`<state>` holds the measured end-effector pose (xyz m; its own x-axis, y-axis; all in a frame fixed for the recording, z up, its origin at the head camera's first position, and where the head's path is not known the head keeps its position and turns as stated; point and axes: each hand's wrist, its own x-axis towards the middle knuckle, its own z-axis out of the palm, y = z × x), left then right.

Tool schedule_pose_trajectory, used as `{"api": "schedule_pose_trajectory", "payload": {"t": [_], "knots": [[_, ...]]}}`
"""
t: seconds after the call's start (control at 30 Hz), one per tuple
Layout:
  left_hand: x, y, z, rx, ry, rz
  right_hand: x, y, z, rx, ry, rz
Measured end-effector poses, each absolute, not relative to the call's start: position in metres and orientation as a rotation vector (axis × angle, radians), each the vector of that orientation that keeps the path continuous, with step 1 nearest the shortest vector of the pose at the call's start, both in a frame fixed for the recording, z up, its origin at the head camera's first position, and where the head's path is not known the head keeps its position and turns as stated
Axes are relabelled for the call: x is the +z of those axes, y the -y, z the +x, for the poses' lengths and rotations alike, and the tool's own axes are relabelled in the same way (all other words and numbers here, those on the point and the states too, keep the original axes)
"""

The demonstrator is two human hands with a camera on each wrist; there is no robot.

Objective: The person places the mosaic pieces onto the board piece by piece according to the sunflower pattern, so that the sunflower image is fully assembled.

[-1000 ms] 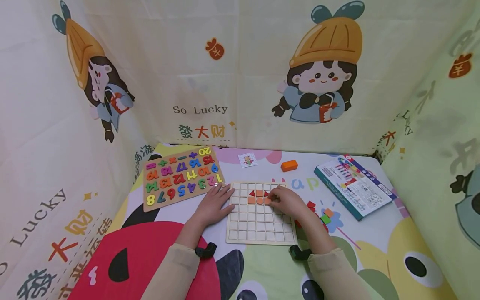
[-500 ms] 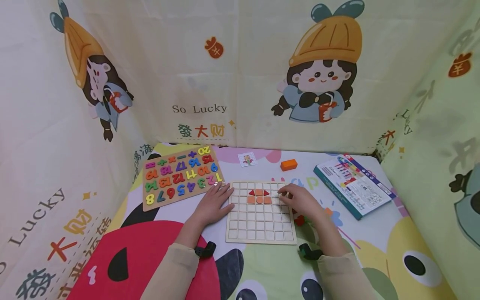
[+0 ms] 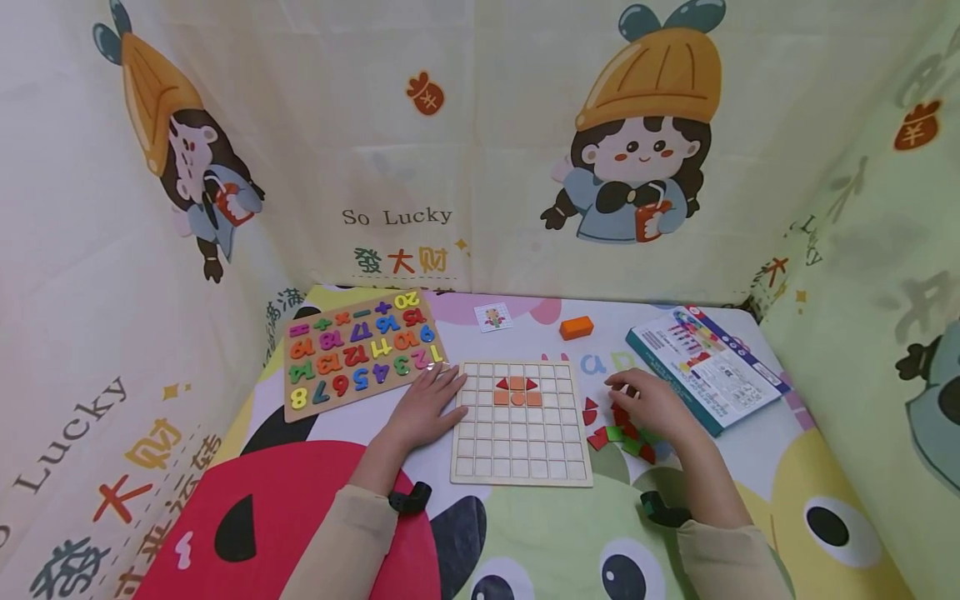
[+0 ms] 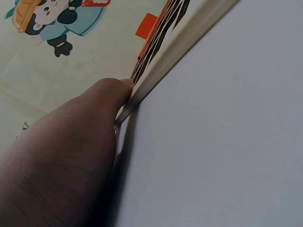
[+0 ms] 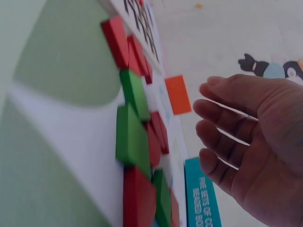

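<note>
A wooden grid board (image 3: 521, 457) lies flat in the middle of the head view. Near its top sit several orange pieces (image 3: 517, 383), with a red triangle (image 3: 531, 384) on each side of the upper one. My left hand (image 3: 420, 414) rests at the board's left edge, the thumb (image 4: 111, 92) against the rim in the left wrist view. To the right of the board, my right hand (image 3: 651, 406) hovers over a loose pile of red and green pieces (image 3: 632, 446). Its fingers are loosely bent with nothing between them; the right wrist view shows green blocks (image 5: 132, 137) below.
A number board (image 3: 307, 396) with colourful numerals lies at the back left. Behind the grid board are a small picture card (image 3: 492, 317) and an orange block (image 3: 577, 327). A flat teal-edged box (image 3: 705, 367) lies at the right. Printed cloth walls surround the table.
My right hand has left the red triangle on the board's right side and moved right, over the loose pieces. The left hand stays at the board's edge.
</note>
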<state>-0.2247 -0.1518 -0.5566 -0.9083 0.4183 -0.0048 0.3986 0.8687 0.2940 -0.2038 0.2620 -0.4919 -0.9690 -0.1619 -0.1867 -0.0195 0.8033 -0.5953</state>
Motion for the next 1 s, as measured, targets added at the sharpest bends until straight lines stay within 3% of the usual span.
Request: {"api": "schedule_pose_trajectory", "payload": {"t": [0.5,1.0], "knots": [[-0.559,0.152,-0.226,0.432,-2.980,0.644,-0.512,-0.262,-0.212,-0.809,-2.752,-0.360],[-0.561,0.152,-0.226,0.426,-2.984,0.646,-0.516,-0.258,-0.220,-0.767,-2.735,-0.362]]}}
